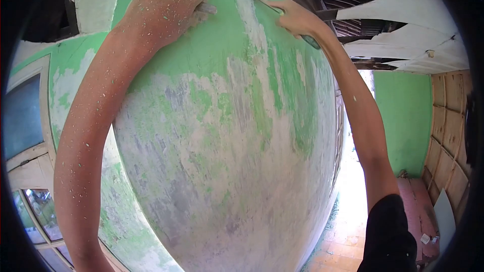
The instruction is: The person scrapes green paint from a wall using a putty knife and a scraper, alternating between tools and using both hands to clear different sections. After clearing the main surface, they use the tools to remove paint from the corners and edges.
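The right hand (297,19), upper right of frame, gripped a scraper (310,42) at the green-painted wall (212,45), center; too steep an angle risked gouging. Upper left, the flake-dusted left hand (169,2), its hold indeterminable, might have slipped.

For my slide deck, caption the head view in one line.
Right hand holding a scraper-like tool at a partly bared green wall, left hand raised, pale flecks dotting the left forearm.
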`<state>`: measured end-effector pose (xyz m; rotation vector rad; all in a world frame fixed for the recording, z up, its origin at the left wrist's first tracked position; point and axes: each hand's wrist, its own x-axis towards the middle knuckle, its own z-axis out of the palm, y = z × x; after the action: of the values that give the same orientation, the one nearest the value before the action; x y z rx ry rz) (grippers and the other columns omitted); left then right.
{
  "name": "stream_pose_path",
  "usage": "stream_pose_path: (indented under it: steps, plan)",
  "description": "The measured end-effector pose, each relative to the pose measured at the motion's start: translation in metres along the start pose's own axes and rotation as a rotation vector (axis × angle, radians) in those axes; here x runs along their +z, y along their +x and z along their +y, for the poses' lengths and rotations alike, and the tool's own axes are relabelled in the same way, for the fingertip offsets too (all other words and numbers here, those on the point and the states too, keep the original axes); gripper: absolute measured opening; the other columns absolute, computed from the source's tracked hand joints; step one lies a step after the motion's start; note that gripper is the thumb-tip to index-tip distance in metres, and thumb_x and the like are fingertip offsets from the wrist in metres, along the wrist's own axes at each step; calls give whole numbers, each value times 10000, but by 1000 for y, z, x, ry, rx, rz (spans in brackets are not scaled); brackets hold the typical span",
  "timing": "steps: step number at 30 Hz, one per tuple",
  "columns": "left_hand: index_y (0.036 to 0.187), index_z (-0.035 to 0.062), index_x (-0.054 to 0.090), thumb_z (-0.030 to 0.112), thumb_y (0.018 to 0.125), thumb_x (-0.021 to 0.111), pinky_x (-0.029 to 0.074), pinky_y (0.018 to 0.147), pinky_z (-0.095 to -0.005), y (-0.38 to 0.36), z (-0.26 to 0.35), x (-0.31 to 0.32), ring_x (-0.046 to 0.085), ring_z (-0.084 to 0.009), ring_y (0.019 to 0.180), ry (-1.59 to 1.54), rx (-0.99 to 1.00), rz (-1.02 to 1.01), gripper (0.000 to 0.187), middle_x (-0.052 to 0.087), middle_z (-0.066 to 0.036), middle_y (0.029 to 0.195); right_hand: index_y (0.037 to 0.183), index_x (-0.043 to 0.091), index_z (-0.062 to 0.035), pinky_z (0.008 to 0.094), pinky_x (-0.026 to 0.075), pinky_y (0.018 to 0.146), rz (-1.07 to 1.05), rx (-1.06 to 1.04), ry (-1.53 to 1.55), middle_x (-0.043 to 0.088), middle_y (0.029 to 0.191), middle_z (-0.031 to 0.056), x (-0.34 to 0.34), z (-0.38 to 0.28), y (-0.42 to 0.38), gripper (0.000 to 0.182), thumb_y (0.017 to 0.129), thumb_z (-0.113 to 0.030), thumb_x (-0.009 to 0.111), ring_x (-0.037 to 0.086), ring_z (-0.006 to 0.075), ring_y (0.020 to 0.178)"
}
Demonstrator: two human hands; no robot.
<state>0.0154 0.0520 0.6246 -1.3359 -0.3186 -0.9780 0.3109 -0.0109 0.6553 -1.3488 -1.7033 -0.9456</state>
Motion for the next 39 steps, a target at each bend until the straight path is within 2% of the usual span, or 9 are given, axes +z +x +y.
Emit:
stream_pose_path:
  steps: [5, 7, 10, 15, 25, 27, 34, 36, 39]
  plan:
    - [1277, 21, 602, 280, 959, 542, 337, 1150, -463, 1, 2, 0, 520, -314, 1292, 32, 17, 40, 415, 604, -126, 1339, 1466, 503, -181, 345, 456, 432, 41, 1, -9, 554, 574, 103, -8, 4, 35, 772, 705, -59, 449, 513, 183, 410]
    - [1283, 17, 597, 280, 958, 543, 331, 1155, -465, 4, 3, -5, 521, -315, 1291, 17, -80, -148, 422, 603, -124, 1341, 1462, 507, -181, 347, 454, 425, 109, 35, -25, 561, 581, 106, -11, 5, 46, 771, 702, -64, 455, 516, 183, 409]
    - [1286, 10, 594, 280, 956, 546, 325, 1159, -467, 4, 4, -9, 524, -316, 1289, 29, -74, -185, 429, 604, -124, 1341, 1491, 470, -224, 302, 421, 402, -5, 21, -27, 477, 572, 32, -11, 10, 21, 782, 732, -36, 470, 423, 131, 401]
    - [1277, 9, 605, 289, 963, 541, 319, 1163, -473, 12, 6, -8, 525, -316, 1287, 3, -101, -197, 426, 609, -128, 1334, 1486, 477, -218, 320, 440, 411, 53, 44, -35, 508, 602, 66, -18, 13, 55, 790, 719, -29, 470, 449, 145, 398]
    - [1244, 4, 622, 264, 953, 543, 315, 1166, -484, 11, 2, -6, 524, -324, 1286, -30, -72, -155, 399, 613, -122, 1334, 1468, 501, -207, 332, 454, 422, 21, 21, -196, 561, 627, 97, -27, 14, 44, 760, 728, -36, 467, 488, 164, 412]
    - [1247, 5, 620, 251, 954, 538, 315, 1166, -485, 11, 3, -5, 522, -322, 1289, -22, -69, -146, 392, 608, -119, 1343, 1412, 562, -171, 365, 471, 467, -20, -7, -105, 612, 650, 161, -20, 6, 27, 673, 751, -68, 486, 549, 228, 459]
    - [1252, 21, 617, 230, 945, 539, 309, 1169, -484, 11, 3, -5, 518, -305, 1299, -15, -89, -147, 380, 601, -117, 1352, 1424, 546, -176, 372, 463, 465, 62, 43, -155, 644, 690, 169, -25, 11, 57, 665, 765, -95, 512, 576, 237, 489]
    - [1246, 25, 622, 219, 944, 536, 308, 1170, -485, 8, 4, 1, 522, -304, 1295, 8, -83, -121, 369, 609, -119, 1340, 1445, 530, -196, 346, 426, 416, 14, -4, -206, 583, 628, 125, -22, 10, 35, 722, 742, -42, 471, 460, 158, 423]
    - [1232, 32, 633, 194, 943, 530, 307, 1170, -486, 12, 2, -6, 531, -303, 1286, 3, -101, -137, 347, 622, -119, 1321, 1431, 542, -162, 359, 430, 414, 67, -203, -196, 576, 624, 134, -20, 38, 57, 704, 740, -41, 473, 477, 177, 430]
